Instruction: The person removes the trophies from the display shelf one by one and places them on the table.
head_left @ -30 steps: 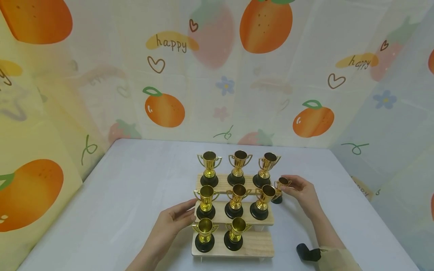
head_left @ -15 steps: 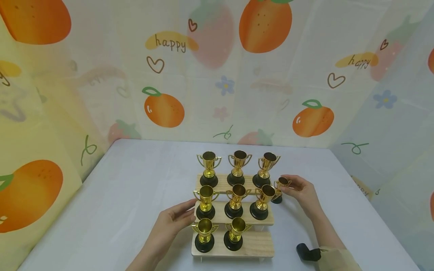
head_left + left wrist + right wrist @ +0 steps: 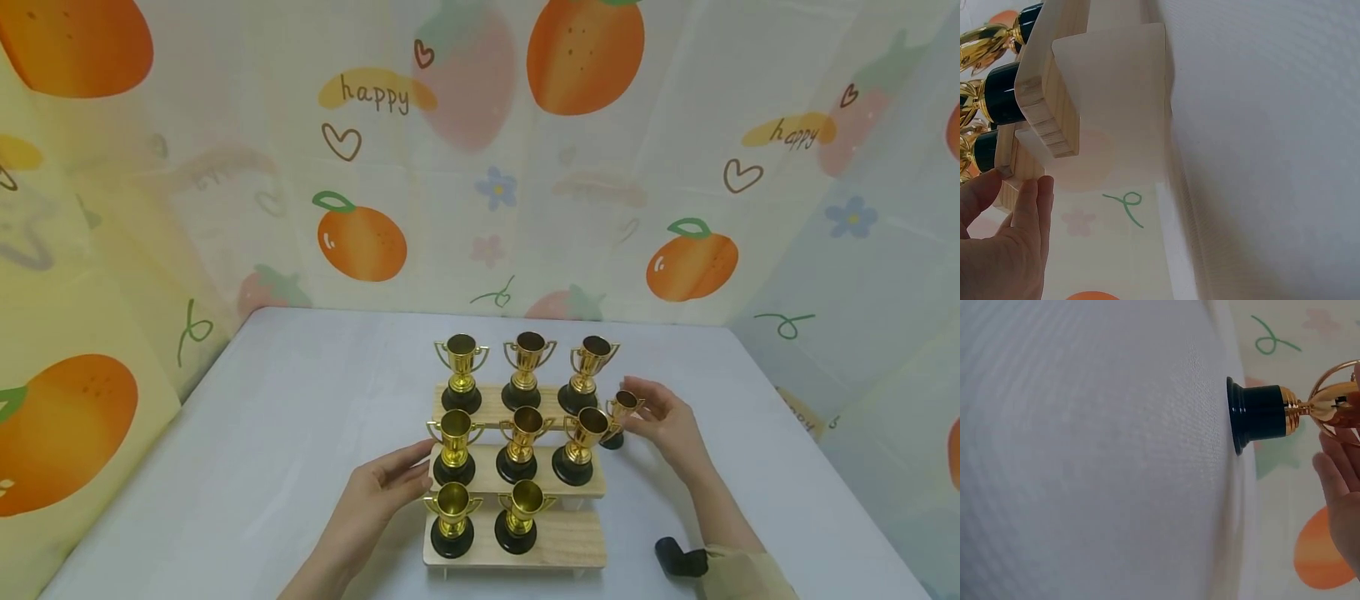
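A small gold trophy cup (image 3: 624, 406) with a black base stands upright at the right of a tiered wooden display rack (image 3: 570, 537). My right hand (image 3: 667, 425) has its thumb and fingers about the trophy's cup; in the right wrist view the black base (image 3: 1260, 415) is at the table's surface, but any small gap under it cannot be told. At the rack's left, my left hand (image 3: 382, 487) touches the end of the middle shelf (image 3: 1010, 156) with thumb and fairly straight fingers. Similar trophies stand on all three shelves: three on top, three in the middle, two on the lowest.
The lowest shelf has bare wood at its right. A black elbow-shaped piece (image 3: 681, 557) lies by the right sleeve (image 3: 742, 575). The white-covered table (image 3: 300, 383) meets a fruit-printed curtain (image 3: 450, 275) at the back and sides.
My right hand's upper fingers have lifted and spread slightly at the trophy. My left hand and the rack stay in place; the head view tilts very slightly.
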A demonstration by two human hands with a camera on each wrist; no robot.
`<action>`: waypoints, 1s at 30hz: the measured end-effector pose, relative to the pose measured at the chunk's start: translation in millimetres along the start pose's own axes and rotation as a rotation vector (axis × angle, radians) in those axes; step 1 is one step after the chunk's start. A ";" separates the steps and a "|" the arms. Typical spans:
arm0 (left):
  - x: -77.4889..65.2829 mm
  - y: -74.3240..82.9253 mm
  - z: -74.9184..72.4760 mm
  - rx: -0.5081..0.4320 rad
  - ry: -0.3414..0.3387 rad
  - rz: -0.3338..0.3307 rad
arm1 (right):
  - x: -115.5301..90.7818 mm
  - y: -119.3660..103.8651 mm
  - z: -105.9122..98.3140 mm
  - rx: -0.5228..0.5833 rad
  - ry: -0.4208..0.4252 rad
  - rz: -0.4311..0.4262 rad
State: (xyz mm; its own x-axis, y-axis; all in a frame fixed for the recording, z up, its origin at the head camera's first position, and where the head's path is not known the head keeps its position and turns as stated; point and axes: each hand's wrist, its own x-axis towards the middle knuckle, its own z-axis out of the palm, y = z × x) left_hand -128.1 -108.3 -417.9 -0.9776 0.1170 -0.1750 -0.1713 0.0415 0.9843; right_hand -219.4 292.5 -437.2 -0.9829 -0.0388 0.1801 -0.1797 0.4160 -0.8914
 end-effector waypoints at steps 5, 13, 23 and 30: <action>-0.8 -0.1 -0.4 -0.007 -0.006 -0.002 | -1.3 -7.6 -0.5 -0.016 0.049 0.029; -1.5 0.2 -0.7 -0.005 -0.015 0.011 | -8.3 -34.0 -8.6 0.098 0.185 0.021; -2.3 1.6 -0.7 -0.007 -0.010 0.007 | -25.3 -81.8 -1.6 0.630 0.466 -0.271; -1.7 2.2 0.2 -0.003 -0.003 0.002 | -42.5 -113.3 2.7 0.946 0.296 -0.643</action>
State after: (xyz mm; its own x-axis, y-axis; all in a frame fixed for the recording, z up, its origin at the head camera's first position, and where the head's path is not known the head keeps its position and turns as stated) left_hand -126.8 -108.2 -415.5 -0.9776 0.1197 -0.1734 -0.1700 0.0379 0.9847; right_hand -157.4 244.6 -345.0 -0.6756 0.2681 0.6868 -0.7188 -0.4466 -0.5329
